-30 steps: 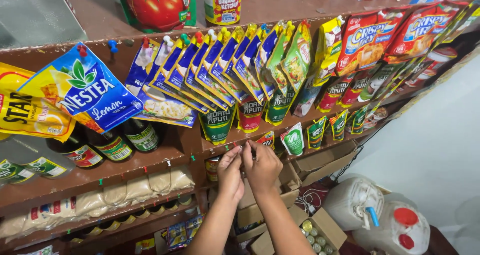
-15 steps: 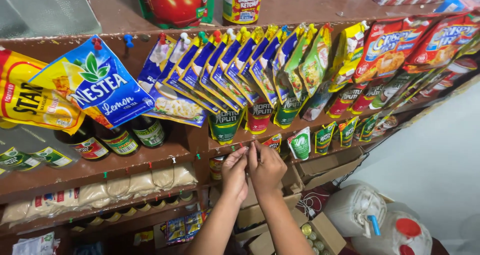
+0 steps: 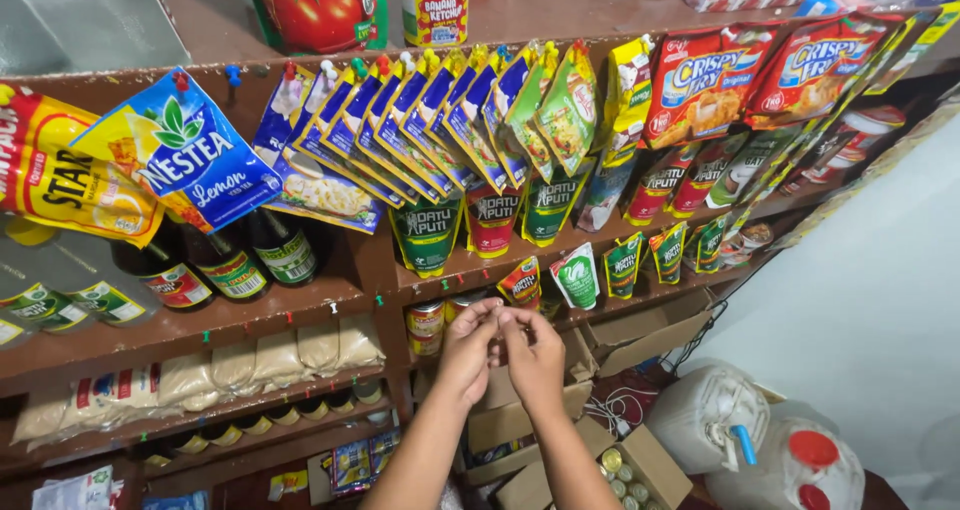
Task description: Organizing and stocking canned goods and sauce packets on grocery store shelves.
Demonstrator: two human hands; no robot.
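Brown wooden shelf edges are hung with pinned sachets. Below the middle shelf edge, the left hand and right hand are held together, fingertips pinched on something too small to tell, just under a small red-and-green sachet.

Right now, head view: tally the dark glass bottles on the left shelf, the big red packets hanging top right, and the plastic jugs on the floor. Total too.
dark glass bottles: 3
big red packets: 2
plastic jugs: 2
Total: 7
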